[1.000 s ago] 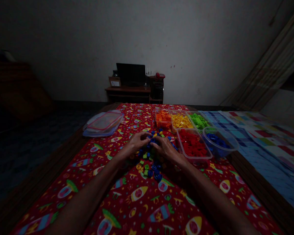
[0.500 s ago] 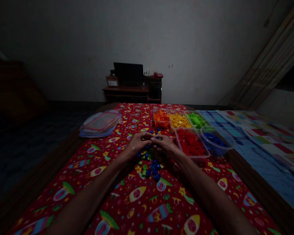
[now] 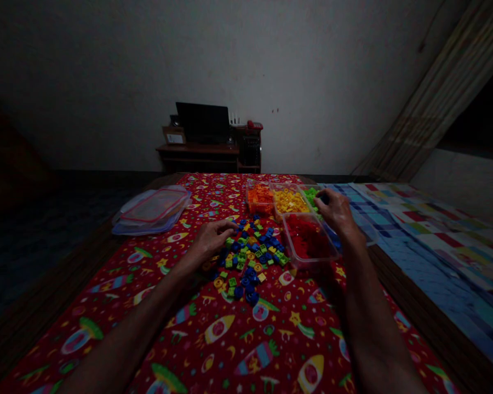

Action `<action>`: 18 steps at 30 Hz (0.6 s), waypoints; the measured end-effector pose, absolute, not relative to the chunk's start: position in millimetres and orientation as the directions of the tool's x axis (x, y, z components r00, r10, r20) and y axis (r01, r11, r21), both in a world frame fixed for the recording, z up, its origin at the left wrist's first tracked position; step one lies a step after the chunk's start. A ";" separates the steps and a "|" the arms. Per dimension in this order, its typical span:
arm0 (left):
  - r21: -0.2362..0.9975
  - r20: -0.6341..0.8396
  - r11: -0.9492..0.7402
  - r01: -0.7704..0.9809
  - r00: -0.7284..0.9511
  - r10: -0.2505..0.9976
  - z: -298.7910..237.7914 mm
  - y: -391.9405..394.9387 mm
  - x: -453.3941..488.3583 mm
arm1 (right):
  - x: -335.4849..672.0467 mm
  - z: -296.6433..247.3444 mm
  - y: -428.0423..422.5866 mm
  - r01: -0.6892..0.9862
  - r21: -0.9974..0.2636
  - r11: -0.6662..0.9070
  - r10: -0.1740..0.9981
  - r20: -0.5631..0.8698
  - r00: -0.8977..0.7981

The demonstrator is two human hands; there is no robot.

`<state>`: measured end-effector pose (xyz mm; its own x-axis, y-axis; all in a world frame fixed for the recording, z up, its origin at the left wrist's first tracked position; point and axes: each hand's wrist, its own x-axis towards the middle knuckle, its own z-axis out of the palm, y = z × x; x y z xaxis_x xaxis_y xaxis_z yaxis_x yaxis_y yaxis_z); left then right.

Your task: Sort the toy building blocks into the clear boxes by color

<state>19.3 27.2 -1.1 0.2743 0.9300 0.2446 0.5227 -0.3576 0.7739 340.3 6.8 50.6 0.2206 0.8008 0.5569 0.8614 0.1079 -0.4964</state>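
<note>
A loose pile of small toy building blocks [image 3: 250, 254], mostly blue, green and yellow, lies on the red patterned cloth [image 3: 181, 334]. My left hand [image 3: 211, 239] is at the pile's left edge, its thumb and fingers slightly apart with nothing visible between them. Raised over the boxes on the right, my right hand [image 3: 336, 210] has its fingertips pinched by the green blocks [image 3: 311, 195]; what they hold, if anything, is too dark to make out. It partly covers the green box and the round tub of blue blocks [image 3: 332, 236].
Clear boxes of orange blocks [image 3: 259, 198], yellow blocks [image 3: 290, 201] and red blocks [image 3: 307, 236] stand right of the pile. Stacked lids [image 3: 152, 210] lie at the left edge. Beyond is a desk with a monitor [image 3: 203, 123]; a checked cloth [image 3: 443, 224] spreads to the right.
My hands were together over the pile and have parted. The right one has moved right and up over the boxes; the left one has drawn back slightly left. The view has shifted a little.
</note>
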 end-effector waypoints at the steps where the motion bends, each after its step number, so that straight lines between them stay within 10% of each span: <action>1: 0.767 0.242 -0.360 0.532 0.280 0.929 -1.8 27.8 18.5 | 355.8 50.7 3.0 0.898 -0.439 0.028 0.786 0.564 0.251; 9: 0.634 0.271 -0.392 0.667 0.284 0.920 -7.5 49.5 -7.7 | 404.9 38.7 -16.1 0.910 -0.266 -0.318 0.804 0.434 0.407; 18: 0.597 -0.024 -0.389 0.701 0.501 0.865 0.2 59.7 -41.1 | 297.8 53.0 0.6 0.911 -0.376 0.170 0.877 0.479 0.034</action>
